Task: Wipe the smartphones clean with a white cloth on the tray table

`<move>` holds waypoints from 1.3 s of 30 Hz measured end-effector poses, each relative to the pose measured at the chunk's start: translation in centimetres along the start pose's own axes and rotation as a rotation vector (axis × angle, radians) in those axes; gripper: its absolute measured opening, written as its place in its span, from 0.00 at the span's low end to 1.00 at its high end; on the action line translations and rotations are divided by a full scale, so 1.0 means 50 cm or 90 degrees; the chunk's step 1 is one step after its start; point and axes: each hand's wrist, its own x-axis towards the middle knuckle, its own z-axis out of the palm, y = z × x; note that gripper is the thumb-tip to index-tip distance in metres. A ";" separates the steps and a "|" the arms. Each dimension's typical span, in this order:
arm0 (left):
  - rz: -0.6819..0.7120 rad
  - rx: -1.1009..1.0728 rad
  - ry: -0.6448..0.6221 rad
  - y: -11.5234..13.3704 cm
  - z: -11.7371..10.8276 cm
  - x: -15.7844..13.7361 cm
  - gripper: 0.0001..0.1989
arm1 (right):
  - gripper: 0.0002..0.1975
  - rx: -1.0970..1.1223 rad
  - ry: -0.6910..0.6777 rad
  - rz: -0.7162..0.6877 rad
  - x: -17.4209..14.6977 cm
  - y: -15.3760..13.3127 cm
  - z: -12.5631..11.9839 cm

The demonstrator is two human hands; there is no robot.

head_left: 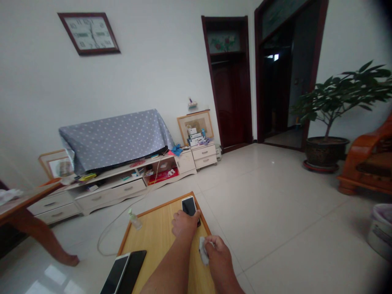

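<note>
My left hand (184, 223) is closed over the lower end of a white-framed smartphone (188, 205) near the far right corner of the small wooden table (159, 228). Its thumb lies along the phone's right edge, and the dark screen faces up. A crumpled white cloth or tissue (203, 250) is pinched in my right hand (219, 254), close to the table's right edge. At the table's near left, a larger white-framed device (115, 274) with a dark screen lies with its black cover (137, 265). A small clear pump bottle (134, 220) with a green top stands by the left edge.
A pale cable (105, 254) loops over the tiled floor left of the table. Beyond stands a low white cabinet (113, 196) bearing a cloth-covered object (116, 141). A brown wooden table (33, 200) is at left. A potted plant (326, 151), wooden chair (364, 155) and bucket (381, 230) stand right.
</note>
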 end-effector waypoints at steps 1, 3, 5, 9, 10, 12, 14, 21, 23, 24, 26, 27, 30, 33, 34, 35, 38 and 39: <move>0.000 0.000 0.001 -0.001 0.001 0.000 0.41 | 0.16 -0.001 -0.001 0.000 0.000 0.000 0.000; 0.002 -0.002 0.003 -0.003 0.001 -0.001 0.41 | 0.16 -0.008 -0.002 -0.008 -0.001 0.000 0.002; 0.005 -0.005 0.007 -0.004 0.000 -0.002 0.41 | 0.15 -0.016 0.006 -0.013 -0.002 0.000 0.004; 0.012 -0.012 0.027 -0.007 -0.007 -0.007 0.41 | 0.15 -0.014 0.019 -0.010 -0.005 -0.005 0.011; 0.013 -0.014 0.035 -0.010 -0.009 -0.009 0.41 | 0.15 -0.014 0.018 -0.010 -0.007 -0.008 0.012; 0.015 -0.019 0.050 -0.022 -0.013 -0.018 0.40 | 0.17 -0.022 0.016 -0.007 -0.012 -0.014 0.015; 0.014 -0.024 0.062 -0.043 -0.018 -0.033 0.39 | 0.18 -0.034 0.014 -0.005 -0.021 -0.020 0.018; -0.009 -0.023 0.063 -0.199 -0.061 -0.110 0.31 | 0.24 -0.055 -0.037 0.003 -0.066 0.001 0.034; -0.024 -0.018 0.063 -0.255 -0.081 -0.134 0.29 | 0.24 -0.068 -0.052 -0.001 -0.077 0.015 0.039; -0.032 -0.015 0.065 -0.282 -0.091 -0.146 0.28 | 0.24 -0.078 -0.059 -0.005 -0.083 0.021 0.042; -0.051 -0.010 0.071 -0.336 -0.112 -0.170 0.26 | 0.23 -0.106 -0.071 -0.013 -0.096 0.030 0.048; -0.058 -0.006 0.076 -0.362 -0.122 -0.181 0.25 | 0.23 -0.120 -0.078 -0.016 -0.103 0.033 0.050; -0.063 0.022 0.115 -0.436 -0.154 -0.202 0.23 | 0.22 -0.152 -0.092 -0.018 -0.124 0.040 0.059; -0.093 0.051 0.155 -0.505 -0.186 -0.201 0.23 | 0.23 -0.166 -0.099 -0.024 -0.140 0.049 0.068; -0.115 0.057 0.159 -0.526 -0.195 -0.195 0.24 | 0.23 -0.168 -0.099 -0.027 -0.143 0.053 0.071; -0.141 0.062 0.152 -0.546 -0.203 -0.187 0.24 | 0.24 -0.171 -0.099 -0.030 -0.146 0.057 0.075; -0.189 0.060 0.124 -0.597 -0.220 -0.160 0.28 | 0.24 -0.184 -0.097 -0.036 -0.149 0.071 0.084; -0.198 0.055 0.115 -0.611 -0.223 -0.151 0.29 | 0.24 -0.188 -0.099 -0.038 -0.149 0.075 0.087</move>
